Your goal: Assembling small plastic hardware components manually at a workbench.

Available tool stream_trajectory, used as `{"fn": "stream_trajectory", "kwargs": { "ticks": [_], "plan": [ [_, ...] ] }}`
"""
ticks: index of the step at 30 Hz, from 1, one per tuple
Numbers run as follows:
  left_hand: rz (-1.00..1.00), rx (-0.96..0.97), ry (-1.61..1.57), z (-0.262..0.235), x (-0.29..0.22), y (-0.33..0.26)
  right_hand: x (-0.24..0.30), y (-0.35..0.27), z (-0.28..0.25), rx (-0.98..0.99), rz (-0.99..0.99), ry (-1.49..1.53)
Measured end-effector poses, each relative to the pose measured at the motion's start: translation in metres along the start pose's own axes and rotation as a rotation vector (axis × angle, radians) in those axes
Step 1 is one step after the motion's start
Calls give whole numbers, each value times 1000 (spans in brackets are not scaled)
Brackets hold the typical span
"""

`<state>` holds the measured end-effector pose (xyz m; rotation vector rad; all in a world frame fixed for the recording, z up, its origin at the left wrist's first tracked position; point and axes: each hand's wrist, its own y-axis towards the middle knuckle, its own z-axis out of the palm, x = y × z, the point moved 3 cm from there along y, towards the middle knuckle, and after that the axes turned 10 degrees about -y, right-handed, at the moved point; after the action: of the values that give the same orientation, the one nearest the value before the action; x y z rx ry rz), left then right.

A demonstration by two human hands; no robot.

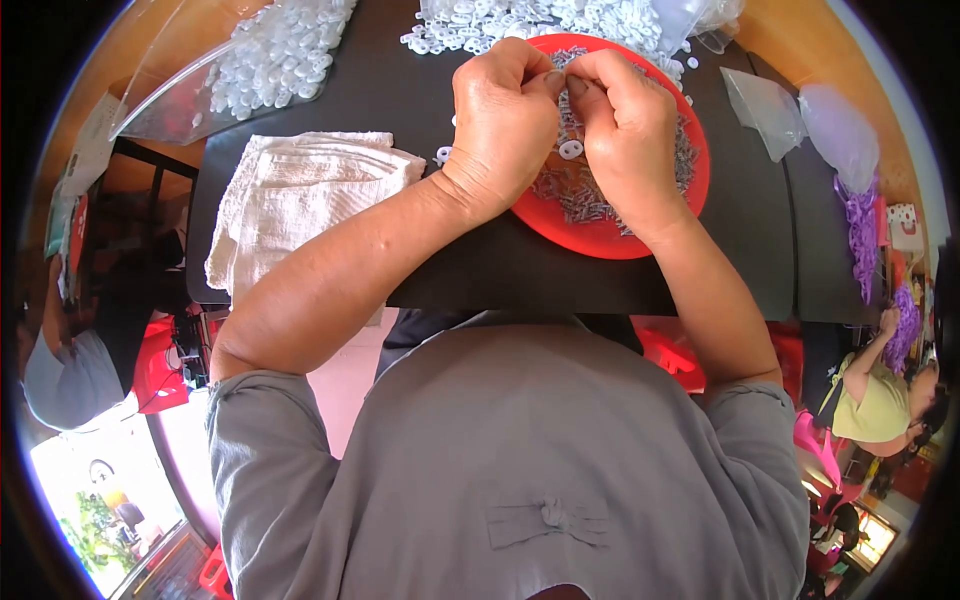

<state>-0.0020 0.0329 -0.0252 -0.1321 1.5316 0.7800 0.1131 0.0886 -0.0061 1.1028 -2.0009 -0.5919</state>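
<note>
— Small white ring piece (571,150), lying on the red tray (700,165) among the grey metal bits (585,200), just under the two hands
— And the hands themselves?
— Left hand (500,110) and right hand (630,125) pressed fingertip to fingertip above the tray, thumbs and forefingers pinched tight; something tiny likely caught between, but hidden by the fingers, so impossible to tell what
— Step in hand?
— Looks like fitting or joining one small part at the fingertips, mid-assembly rather than picking or setting down
— Supplies near?
— Heap of white rings (540,20) at the far rim of the tray, more in the clear bag (270,55) to the left, folded white towel (300,195) on the black tabletop (460,270)
— Next move?
— Probably a firm, steady squeeze, then a fresh piece from the tray; calls for fine fingertip control, no slipping
</note>
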Motion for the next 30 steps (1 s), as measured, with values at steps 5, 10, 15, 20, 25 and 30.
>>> {"fn": "stream_trajectory", "kwargs": {
  "ticks": [5, 10, 15, 20, 25, 30],
  "plan": [
    [-370, 123, -165, -5, 6, 4, -19, 9, -17, 179, 100, 124],
    [-319, 119, -135, -5, 10, 6, -11, 5, -24, 566, -46, -327],
    [-286, 137, -73, -6, 12, 7, 5, -2, -13, 746, -20, -414],
    [-373, 115, -162, -8, 6, 7, -12, 0, -10, 675, -52, -390],
    [-424, 112, -266, -10, 6, 8, -21, -2, -9, 619, -151, -434],
    [-444, 62, -476, -9, 0, 11, -6, 11, -23, 395, 374, 407]
  ]
}}
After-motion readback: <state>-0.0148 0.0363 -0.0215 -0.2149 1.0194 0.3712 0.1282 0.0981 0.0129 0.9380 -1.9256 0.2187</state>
